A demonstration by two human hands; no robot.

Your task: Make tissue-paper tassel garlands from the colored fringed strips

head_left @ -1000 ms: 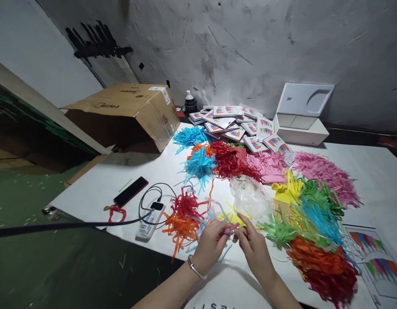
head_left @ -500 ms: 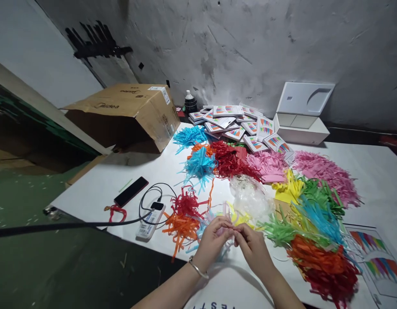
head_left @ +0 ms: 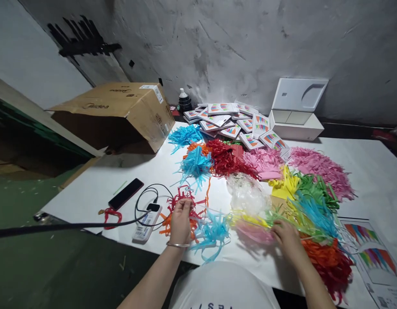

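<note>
My left hand (head_left: 181, 221), wearing a bracelet, is raised over the red fringed strips (head_left: 198, 208), its fingertips pinched on a thin pale string (head_left: 214, 210). That string appears to stretch across to my right hand (head_left: 286, 237), whose fingers are closed around its other end. Along the string, close to my right fingers, hangs a blurred pink tissue tassel (head_left: 254, 232). A light blue tassel (head_left: 214, 231) lies between my hands, and yellow strips (head_left: 250, 218) show behind the pink one. Orange strips (head_left: 166, 225) are partly hidden by my left forearm.
Heaps of pink (head_left: 320, 171), red (head_left: 228, 159) and green fringe (head_left: 317, 189) cover the table's middle and right. A clear plastic bag (head_left: 248, 195), flat packages (head_left: 222, 109), a cardboard box (head_left: 121, 105), a phone (head_left: 125, 194) and a cabled power bank (head_left: 146, 225) surround them.
My hands were together, pinching pink material. They have moved apart, left hand to the left and right hand to the right, drawing out the string. The light blue tassel is now uncovered between them.
</note>
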